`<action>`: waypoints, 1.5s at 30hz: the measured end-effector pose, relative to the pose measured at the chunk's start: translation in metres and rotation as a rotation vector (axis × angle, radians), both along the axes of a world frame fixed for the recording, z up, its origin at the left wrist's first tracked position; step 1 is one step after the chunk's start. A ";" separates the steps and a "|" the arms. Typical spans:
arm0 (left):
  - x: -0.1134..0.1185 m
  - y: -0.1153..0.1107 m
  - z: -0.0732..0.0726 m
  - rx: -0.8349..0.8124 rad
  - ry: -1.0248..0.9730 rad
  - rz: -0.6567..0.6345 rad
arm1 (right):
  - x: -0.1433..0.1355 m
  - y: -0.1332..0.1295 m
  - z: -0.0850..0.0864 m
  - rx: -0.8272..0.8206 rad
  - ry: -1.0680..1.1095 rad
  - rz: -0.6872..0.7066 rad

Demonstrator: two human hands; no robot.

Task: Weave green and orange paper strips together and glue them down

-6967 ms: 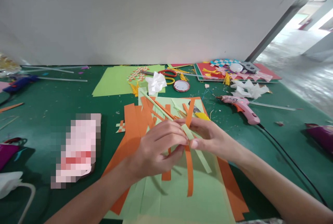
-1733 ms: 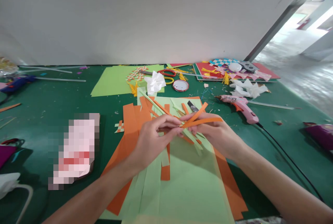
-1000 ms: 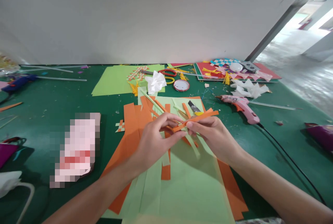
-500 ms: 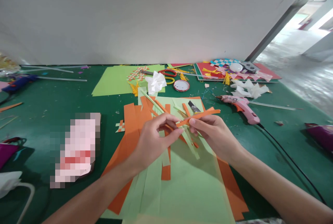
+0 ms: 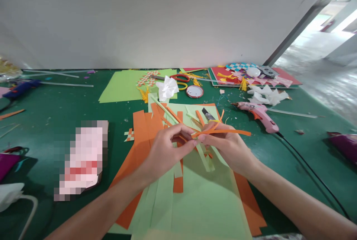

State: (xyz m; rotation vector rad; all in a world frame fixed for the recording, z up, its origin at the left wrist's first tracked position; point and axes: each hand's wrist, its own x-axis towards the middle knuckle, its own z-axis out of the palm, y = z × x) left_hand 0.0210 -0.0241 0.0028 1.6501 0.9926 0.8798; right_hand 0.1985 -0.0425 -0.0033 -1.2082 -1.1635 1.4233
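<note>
Orange and green paper strips [image 5: 231, 131] are pinched between both hands above the middle of the paper pile. My left hand [image 5: 170, 149] is closed on the strips' left end, thumb and index finger together. Touching it, my right hand [image 5: 227, 143] grips the same strips, whose loose orange ends stick out to the right. Below the hands lie a light green sheet [image 5: 200, 203] and wide orange paper [image 5: 142, 132], with loose narrow strips on top. A cutter blade [image 5: 208, 114] lies just behind my right hand, its handle mostly hidden.
A pink glue gun [image 5: 260, 113] with a black cord lies at the right. Behind the pile are scissors [image 5: 180, 78], crumpled tissue [image 5: 167, 88] and a round tin [image 5: 194, 91]. A blurred-out pink item [image 5: 83, 158] is at the left, a blue glue gun [image 5: 21, 89] farther back.
The long orange strip has swung down to point right, and another orange end now curls up beside it. My right hand has shifted slightly downward and left.
</note>
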 end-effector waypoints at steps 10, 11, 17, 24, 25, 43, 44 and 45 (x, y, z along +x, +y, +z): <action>0.001 0.000 0.000 0.022 0.033 -0.028 | 0.001 0.000 -0.002 -0.049 0.067 0.031; 0.001 -0.001 -0.001 0.035 0.050 -0.037 | 0.001 0.000 -0.001 -0.058 0.068 0.030; -0.002 -0.003 -0.002 0.100 0.097 -0.075 | 0.000 0.000 0.004 -0.101 0.129 0.043; -0.002 -0.003 0.000 0.093 0.080 -0.085 | 0.001 0.002 0.002 -0.112 0.156 0.108; -0.002 -0.003 0.000 0.093 0.078 -0.093 | 0.001 0.002 0.001 -0.114 0.152 0.117; -0.003 -0.005 0.001 0.183 0.058 -0.102 | -0.003 -0.001 0.000 -0.070 0.179 0.092; -0.003 -0.005 0.001 0.188 0.055 -0.104 | -0.003 -0.001 0.000 -0.076 0.182 0.093; -0.003 -0.005 0.000 0.194 0.054 -0.102 | -0.003 -0.001 0.000 -0.084 0.186 0.094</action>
